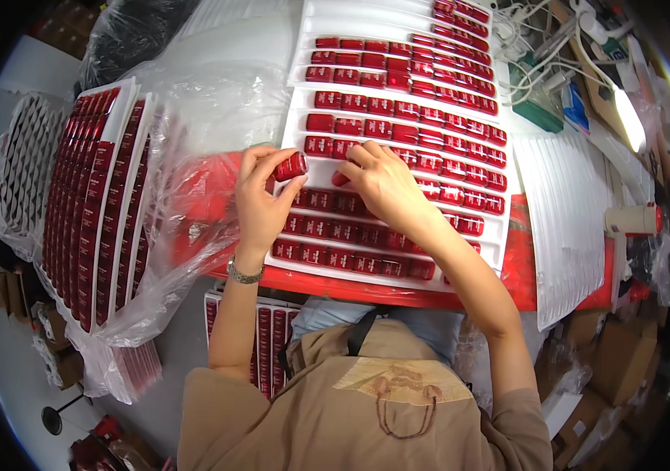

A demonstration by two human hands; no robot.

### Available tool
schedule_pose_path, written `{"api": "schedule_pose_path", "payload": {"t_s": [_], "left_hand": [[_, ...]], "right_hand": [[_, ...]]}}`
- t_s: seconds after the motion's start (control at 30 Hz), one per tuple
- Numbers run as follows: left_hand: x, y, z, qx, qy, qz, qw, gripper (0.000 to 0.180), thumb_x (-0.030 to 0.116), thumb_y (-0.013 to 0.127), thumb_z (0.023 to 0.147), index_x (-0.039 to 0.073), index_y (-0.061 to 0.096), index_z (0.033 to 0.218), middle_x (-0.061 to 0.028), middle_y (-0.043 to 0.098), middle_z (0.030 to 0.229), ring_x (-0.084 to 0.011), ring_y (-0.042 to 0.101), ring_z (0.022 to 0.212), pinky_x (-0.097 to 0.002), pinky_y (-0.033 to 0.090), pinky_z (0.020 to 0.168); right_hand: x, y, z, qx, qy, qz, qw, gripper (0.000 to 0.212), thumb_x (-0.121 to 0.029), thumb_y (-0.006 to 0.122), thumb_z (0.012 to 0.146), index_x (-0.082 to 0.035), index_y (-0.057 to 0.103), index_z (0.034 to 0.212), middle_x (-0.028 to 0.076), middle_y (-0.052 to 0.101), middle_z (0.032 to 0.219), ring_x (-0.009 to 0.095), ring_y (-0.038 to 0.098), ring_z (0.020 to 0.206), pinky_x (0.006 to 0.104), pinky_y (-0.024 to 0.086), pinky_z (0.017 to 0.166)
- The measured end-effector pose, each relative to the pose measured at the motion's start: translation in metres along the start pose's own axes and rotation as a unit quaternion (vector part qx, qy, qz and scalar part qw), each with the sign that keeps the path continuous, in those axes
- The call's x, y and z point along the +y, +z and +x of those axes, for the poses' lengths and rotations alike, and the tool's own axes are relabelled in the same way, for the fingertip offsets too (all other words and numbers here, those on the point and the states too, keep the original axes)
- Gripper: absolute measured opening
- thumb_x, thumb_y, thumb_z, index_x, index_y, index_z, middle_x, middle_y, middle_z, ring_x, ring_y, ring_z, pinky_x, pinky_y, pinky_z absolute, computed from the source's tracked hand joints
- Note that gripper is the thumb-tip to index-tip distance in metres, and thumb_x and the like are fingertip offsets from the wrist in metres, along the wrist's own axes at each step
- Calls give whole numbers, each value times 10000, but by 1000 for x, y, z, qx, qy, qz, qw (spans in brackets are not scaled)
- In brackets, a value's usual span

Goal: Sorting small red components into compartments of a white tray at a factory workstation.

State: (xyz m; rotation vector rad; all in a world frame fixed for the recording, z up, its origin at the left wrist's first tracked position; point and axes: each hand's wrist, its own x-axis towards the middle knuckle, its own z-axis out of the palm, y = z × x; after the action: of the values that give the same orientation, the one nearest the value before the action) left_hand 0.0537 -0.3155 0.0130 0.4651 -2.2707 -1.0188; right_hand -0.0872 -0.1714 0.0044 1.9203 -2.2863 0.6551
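Pinched between the thumb and fingers of my left hand is a small glossy red cylinder with pale print, held over the left edge of a white ribbed tray. My right hand reaches across the tray with its fingers curled down. Its fingertips close on another red cylinder low in the tray's partly filled row; part of that cylinder is hidden by the hand. Rows of similar red cylinders lie on their sides above and below this row.
At the left stand stacked trays of red cylinders in clear plastic wrap. White ribbed trays lie to the right on the red-covered table. Tangled cables and a lit lamp are at the back right. Cardboard boxes sit below.
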Motion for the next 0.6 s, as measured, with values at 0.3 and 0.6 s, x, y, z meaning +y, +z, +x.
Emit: {"api": "schedule_pose_path", "payload": {"t_s": [0.3,0.6], "left_hand": [[-28,-6,0,25,3,24,999,366,6,731,682,38,641,1035,-64,523,972,-176,527,886,-271,444,746],[-31,-10,6,23,-20,29,999,356,-11,726,674,22,629,1015,-95,515,959,-229,560,877,-310,490,731]], "right_hand": [[-12,27,44,-34,-56,44,997,146,-31,571,694,17,575,832,168,549,919,308,540,916,371,499,761],[-15,22,43,-82,-128,10,988,143,-52,537,731,10,577,853,133,527,939,277,530,906,348,470,814]]}}
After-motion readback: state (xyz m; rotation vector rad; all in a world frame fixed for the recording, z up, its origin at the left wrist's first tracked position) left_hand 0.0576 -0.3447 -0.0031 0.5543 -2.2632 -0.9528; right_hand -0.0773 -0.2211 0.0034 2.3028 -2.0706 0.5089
